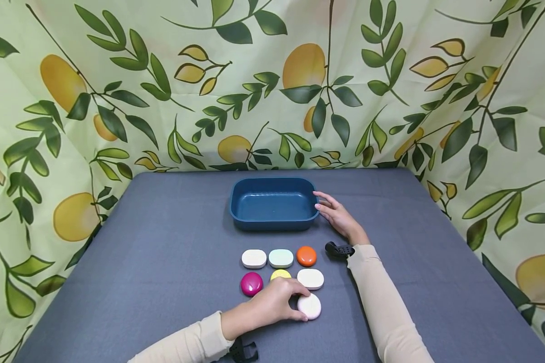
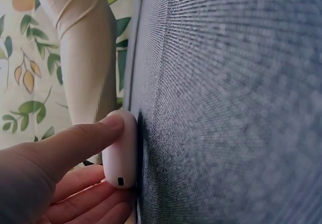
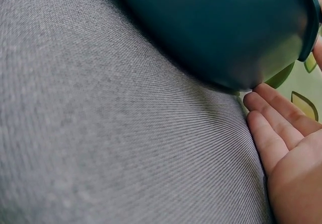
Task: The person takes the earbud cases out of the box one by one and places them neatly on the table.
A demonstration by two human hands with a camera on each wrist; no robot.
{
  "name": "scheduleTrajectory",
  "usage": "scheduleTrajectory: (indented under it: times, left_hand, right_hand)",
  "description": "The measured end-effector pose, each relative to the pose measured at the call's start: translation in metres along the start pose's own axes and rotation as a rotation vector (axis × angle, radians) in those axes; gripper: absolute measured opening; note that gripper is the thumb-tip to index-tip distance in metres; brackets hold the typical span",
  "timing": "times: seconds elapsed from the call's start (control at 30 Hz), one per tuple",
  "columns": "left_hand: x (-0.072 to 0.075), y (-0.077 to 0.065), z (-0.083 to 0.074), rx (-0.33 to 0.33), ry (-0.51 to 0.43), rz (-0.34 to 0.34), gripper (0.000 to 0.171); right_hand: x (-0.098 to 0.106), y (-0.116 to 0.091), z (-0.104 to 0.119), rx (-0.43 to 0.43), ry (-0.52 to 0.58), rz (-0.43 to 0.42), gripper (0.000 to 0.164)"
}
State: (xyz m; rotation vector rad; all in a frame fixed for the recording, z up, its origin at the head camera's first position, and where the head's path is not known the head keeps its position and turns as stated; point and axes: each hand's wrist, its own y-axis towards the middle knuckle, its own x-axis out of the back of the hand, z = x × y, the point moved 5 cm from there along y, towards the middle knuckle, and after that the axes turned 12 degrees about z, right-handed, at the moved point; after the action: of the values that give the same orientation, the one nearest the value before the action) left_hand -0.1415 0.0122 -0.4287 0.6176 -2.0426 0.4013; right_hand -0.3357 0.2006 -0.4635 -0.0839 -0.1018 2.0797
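Note:
In the head view my left hand (image 1: 274, 301) pinches a round, glossy white case (image 1: 309, 306) at the near end of a group of similar pieces. The left wrist view shows the thumb on one face of the case (image 2: 121, 151) and fingers at its other side, with a small dark slot in its edge. My right hand (image 1: 342, 220) is at the right end of a blue rectangular tub (image 1: 277, 226), its fingertips against the wall and rim. Seen from the right wrist, several fingers (image 3: 274, 128) lie straight beside the tub's lower corner.
Beyond my left hand lie a white oval piece (image 1: 254, 259), a pale green one (image 1: 281, 258), a round orange one (image 1: 306, 256), a magenta one (image 1: 252, 284), a partly hidden yellow one (image 1: 280, 274) and another white oval (image 1: 311, 279). A grey cloth (image 1: 172, 242) covers the table.

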Motion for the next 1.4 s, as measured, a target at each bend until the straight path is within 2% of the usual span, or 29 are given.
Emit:
scheduleTrajectory:
  times: [0.1,0.33,0.4,0.5,0.53,0.6,0.67,0.73,0.8,0.9,1.0,1.07,1.13,1.27,1.4]
  left_hand:
    - [-0.001,0.001,-0.001,0.004,0.024,0.008,0.037]
    - [0.001,0.002,-0.001,0.054,0.015,0.046,0.038]
    - [0.004,0.001,-0.002,0.068,0.018,0.051,0.039]
    - [0.016,-0.002,0.0,0.049,0.017,0.022,0.038]
    - [0.023,-0.004,0.002,0.046,0.021,-0.005,0.037]
    - [0.04,-0.006,0.01,0.026,0.018,-0.099,0.034]
    - [0.062,-0.009,0.025,0.046,0.037,-0.216,0.033]
    - [0.086,-0.012,0.046,0.094,0.084,-0.348,0.034]
    - [0.109,-0.014,0.069,0.167,0.16,-0.448,0.039]
    - [0.137,-0.015,0.102,0.308,0.278,-0.521,0.048]
    - [0.156,-0.011,0.13,0.472,0.369,-0.484,0.06]
    - [0.164,-0.008,0.146,0.589,0.406,-0.417,0.069]
    - [0.171,-0.005,0.159,0.675,0.419,-0.354,0.078]
    - [0.179,0.0,0.179,0.767,0.379,-0.278,0.091]
    - [0.183,-0.001,0.193,0.833,0.361,-0.227,0.096]
  right_hand:
    - [0.0,0.001,0.001,0.001,-0.004,0.005,0.057]
    - [0.002,0.002,-0.002,0.007,0.008,-0.001,0.058]
    - [0.002,0.001,-0.003,0.006,0.011,-0.007,0.058]
    - [0.003,-0.002,-0.002,0.014,0.016,-0.045,0.057]
    - [0.004,-0.003,-0.001,0.022,0.014,-0.065,0.057]
    - [0.007,-0.005,0.004,0.038,0.001,-0.113,0.056]
    - [0.01,-0.006,0.012,0.055,-0.09,-0.167,0.056]
    - [0.01,-0.008,0.023,0.062,-0.229,-0.213,0.056]
    - [0.008,-0.009,0.038,0.068,-0.414,-0.265,0.055]
    - [0.001,-0.01,0.061,0.102,-0.694,-0.358,0.054]
    - [-0.003,-0.01,0.08,0.105,-0.927,-0.446,0.058]
    - [-0.004,-0.007,0.088,0.054,-1.031,-0.463,0.066]
    - [-0.002,-0.003,0.092,-0.026,-1.101,-0.456,0.075]
    - [0.004,0.002,0.095,-0.183,-1.184,-0.424,0.09]
    - [0.005,0.004,0.094,-0.246,-1.215,-0.399,0.096]
